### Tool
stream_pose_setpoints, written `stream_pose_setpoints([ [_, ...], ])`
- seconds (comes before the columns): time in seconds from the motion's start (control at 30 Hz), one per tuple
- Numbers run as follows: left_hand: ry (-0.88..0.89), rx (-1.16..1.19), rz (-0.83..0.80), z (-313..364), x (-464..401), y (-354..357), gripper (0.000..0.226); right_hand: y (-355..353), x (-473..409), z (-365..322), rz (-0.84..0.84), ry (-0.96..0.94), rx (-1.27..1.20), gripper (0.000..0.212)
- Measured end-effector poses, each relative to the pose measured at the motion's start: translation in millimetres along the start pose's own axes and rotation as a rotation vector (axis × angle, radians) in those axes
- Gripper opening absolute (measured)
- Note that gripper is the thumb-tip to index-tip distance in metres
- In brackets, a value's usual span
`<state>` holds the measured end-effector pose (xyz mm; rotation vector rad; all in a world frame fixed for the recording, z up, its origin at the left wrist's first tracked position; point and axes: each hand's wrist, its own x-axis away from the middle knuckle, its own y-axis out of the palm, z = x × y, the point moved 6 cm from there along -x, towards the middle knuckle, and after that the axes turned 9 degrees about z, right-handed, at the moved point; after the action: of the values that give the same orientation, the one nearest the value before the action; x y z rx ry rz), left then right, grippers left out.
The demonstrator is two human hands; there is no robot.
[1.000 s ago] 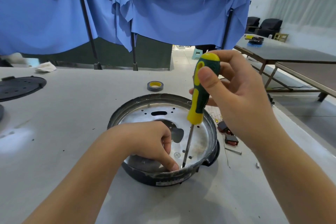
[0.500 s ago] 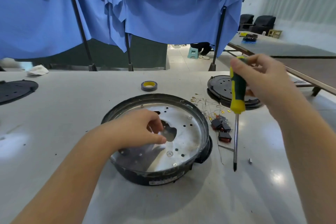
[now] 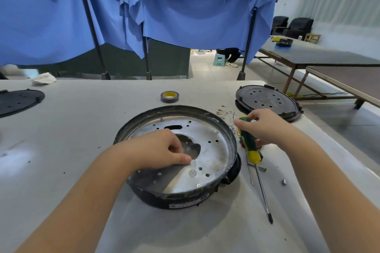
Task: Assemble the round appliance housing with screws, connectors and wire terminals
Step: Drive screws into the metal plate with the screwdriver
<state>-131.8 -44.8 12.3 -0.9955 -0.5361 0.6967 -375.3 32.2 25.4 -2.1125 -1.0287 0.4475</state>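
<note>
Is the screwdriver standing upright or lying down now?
Lying down. The screwdriver rests on the table beside the round housing, tip toward the camera; the right hand holds its handle.

Bright, even daylight from the right, soft glare patches on the pale worktop [image 3: 82,129] at left and right, shadow pooling beneath the round housing [image 3: 181,201], wide-angle bending at the edges, far corners slightly blurred
</note>
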Motion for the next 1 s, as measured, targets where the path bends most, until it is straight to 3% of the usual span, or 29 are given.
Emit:
stream_pose_setpoints([
  [0.27,0.003,-0.029,-0.034,-4.1,1.0,-1.1,0.039,27.7,0.9,6.2,-0.093,0.048,0.047,0.039],
  [0.43,0.002,-0.016,-0.002,-4.8,-0.2,-3.2,0.036,33.8,5.7,1.7,-0.096,0.011,0.132,0.028],
  [0.63,0.037,0.117,0.229,-9.5,0.3,-27.2,0.018,34.6,10.2,-4.0,-0.089,-0.028,0.214,0.016],
  [0.77,0.025,0.181,0.42,-18.9,3.6,-49.6,0.008,15.0,9.7,-15.3,0.056,-0.117,0.222,0.027],
  [0.83,0.015,0.186,0.497,-26.7,5.6,-59.6,0.003,9.2,14.5,-22.2,0.0,-0.097,0.106,0.038],
  [0.87,0.004,0.185,0.524,-31.0,6.6,-63.4,0.004,9.9,19.1,-25.4,-0.082,-0.086,0.094,0.041],
  [1.0,-0.125,0.149,0.496,-51.9,7.5,-66.3,0.061,22.5,40.9,-32.4,-0.368,-0.111,0.21,0.029],
])
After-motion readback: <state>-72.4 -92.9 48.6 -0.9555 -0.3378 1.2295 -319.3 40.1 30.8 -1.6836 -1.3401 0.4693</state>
